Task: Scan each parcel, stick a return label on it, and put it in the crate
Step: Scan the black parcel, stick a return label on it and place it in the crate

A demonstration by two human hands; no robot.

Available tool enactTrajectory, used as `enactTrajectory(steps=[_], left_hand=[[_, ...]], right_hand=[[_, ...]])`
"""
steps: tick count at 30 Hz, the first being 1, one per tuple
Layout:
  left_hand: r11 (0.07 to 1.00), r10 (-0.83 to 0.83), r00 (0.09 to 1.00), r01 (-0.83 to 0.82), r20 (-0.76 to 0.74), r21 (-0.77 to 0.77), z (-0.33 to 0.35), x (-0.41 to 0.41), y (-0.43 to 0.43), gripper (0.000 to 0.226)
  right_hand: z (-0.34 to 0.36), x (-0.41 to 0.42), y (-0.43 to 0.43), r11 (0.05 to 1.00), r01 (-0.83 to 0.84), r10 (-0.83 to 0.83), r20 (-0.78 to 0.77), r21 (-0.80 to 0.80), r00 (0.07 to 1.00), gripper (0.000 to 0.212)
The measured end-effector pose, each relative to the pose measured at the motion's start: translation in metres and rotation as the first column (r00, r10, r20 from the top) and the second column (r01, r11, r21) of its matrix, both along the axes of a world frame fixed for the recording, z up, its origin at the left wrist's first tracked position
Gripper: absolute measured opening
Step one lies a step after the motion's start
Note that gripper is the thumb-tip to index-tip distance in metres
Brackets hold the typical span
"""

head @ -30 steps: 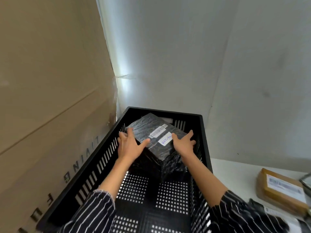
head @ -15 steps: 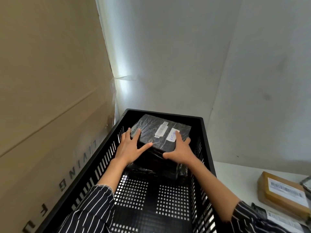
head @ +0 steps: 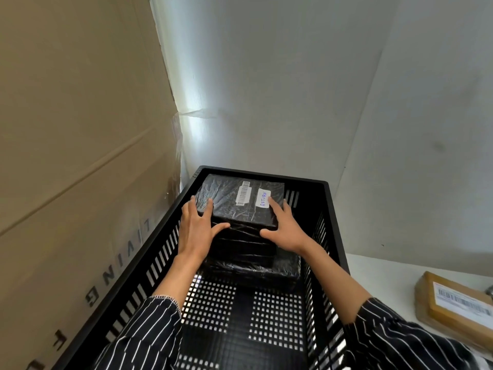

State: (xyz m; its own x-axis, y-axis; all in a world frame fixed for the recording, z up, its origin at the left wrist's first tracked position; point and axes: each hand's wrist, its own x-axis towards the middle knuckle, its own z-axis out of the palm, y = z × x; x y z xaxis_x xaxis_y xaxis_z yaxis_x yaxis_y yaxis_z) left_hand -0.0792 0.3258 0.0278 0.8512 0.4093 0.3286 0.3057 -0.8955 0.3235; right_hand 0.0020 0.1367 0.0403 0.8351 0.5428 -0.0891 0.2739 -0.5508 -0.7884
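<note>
Striped sleeves [head: 144, 335] reach into a black crate [head: 261, 174] set between a tall carton [head: 80, 129] and a white table [head: 378, 271] bearing a brown parcel [head: 453, 303]. Both hands lie flat, fingers spread: left hand [head: 196, 228] on the near left corner, right hand [head: 284, 228] touching the RETURN label [head: 263, 198] of a black parcel [head: 226, 206]. It tops a stack at the crate's far end, long side across the crate. White walls [head: 266, 76] rise behind.
</note>
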Motion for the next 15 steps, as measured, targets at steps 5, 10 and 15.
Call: enactTrajectory(steps=[5, 10, 15], left_hand=[[0.983, -0.014, 0.993, 0.035, -0.114, 0.179, 0.002, 0.012, 0.014, 0.078], [0.987, -0.016, 0.978, 0.049, -0.209, 0.154, 0.007, 0.008, 0.012, 0.079], [0.999, -0.039, 0.994, 0.037, -0.103, -0.025, 0.023, 0.002, -0.004, 0.073]], right_hand=[[-0.002, 0.008, 0.013, 0.998, -0.019, 0.021, 0.026, -0.068, 0.999, 0.091], [-0.003, 0.009, 0.014, 0.975, 0.002, 0.024, 0.111, -0.222, 0.993, 0.095], [0.012, 0.003, 0.001, 0.955, 0.049, 0.022, 0.234, -0.294, 0.972, 0.100]])
